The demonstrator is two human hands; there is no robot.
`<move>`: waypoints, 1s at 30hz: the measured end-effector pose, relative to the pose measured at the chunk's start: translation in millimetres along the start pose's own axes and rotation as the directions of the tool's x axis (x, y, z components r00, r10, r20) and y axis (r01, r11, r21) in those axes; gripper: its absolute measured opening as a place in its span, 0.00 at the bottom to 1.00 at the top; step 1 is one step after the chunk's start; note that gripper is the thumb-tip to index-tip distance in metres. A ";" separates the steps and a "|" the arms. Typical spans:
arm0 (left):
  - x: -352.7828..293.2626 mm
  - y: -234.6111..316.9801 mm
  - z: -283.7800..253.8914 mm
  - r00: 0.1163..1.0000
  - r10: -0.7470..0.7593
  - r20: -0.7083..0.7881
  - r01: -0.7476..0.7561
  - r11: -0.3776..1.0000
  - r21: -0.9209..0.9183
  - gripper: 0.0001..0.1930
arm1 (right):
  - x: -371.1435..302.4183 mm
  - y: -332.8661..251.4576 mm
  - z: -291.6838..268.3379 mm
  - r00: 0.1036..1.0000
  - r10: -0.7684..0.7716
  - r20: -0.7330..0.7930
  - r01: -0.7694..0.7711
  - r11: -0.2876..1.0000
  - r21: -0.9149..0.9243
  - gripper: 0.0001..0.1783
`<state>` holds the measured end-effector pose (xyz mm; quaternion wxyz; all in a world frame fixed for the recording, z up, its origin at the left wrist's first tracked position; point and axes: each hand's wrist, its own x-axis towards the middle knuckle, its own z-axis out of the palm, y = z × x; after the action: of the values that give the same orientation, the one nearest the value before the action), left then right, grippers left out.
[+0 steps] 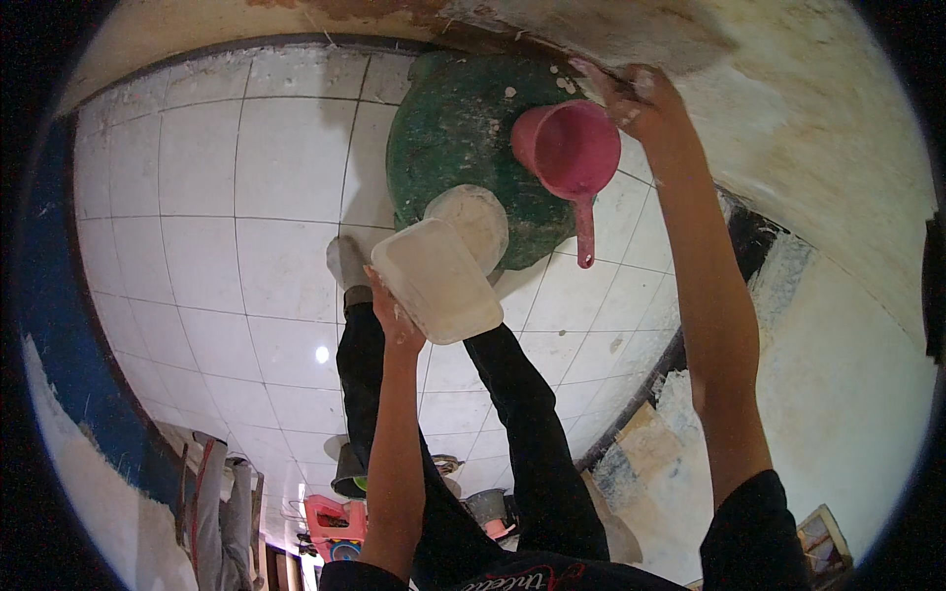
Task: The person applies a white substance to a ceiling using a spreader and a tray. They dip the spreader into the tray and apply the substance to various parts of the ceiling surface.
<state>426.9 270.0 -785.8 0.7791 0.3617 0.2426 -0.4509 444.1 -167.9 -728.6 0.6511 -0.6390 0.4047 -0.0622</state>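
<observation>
My left hand (399, 320) grips a translucent white rectangular plastic tub (439, 281) by its side, tilted in front of me. Behind the tub, a round whitish plastic container (471, 225) sits on a worn green round surface (448, 128). A pink water dipper (567, 153) stands there too, its handle sticking out over the edge towards me. My right hand (636, 98) is raised to the stained wall just beyond the dipper, its fingers bent and smeared with white paste. A thin dark edge shows by those fingers; what they hold is not clear.
The wall (808, 108) curves along the far and right sides, with a damp grey patch near my right hand. White floor tiles (286, 167) spread to the left. Behind my legs are a dark bucket (350, 471) and a pink plastic item (335, 517).
</observation>
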 end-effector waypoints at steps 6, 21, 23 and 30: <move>6.1 -6.5 6.9 0.996 -0.052 -0.079 0.049 0.998 -0.037 0.33 | 23.2 3.7 22.0 0.966 0.251 -0.063 -0.123 0.662 0.740 0.28; 4.6 -0.8 -5.3 0.996 -0.082 -0.045 0.074 0.986 -0.152 0.33 | -44.9 -26.6 84.7 0.999 0.023 0.037 -0.038 0.874 0.484 0.24; 5.3 -3.0 0.8 0.996 -0.065 -0.064 0.057 0.990 -0.132 0.33 | 1.3 -6.0 92.8 0.942 0.331 -0.059 -0.110 0.470 0.876 0.24; 3.7 0.4 -5.7 0.989 -0.112 -0.101 0.089 0.973 -0.211 0.33 | 1.6 -40.3 78.0 0.986 0.168 -0.010 -0.080 0.521 0.850 0.18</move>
<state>428.7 272.6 -791.8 0.7737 0.2911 0.3492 -0.4413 510.0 -114.9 -705.0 0.8625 -0.2095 0.3975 -0.2328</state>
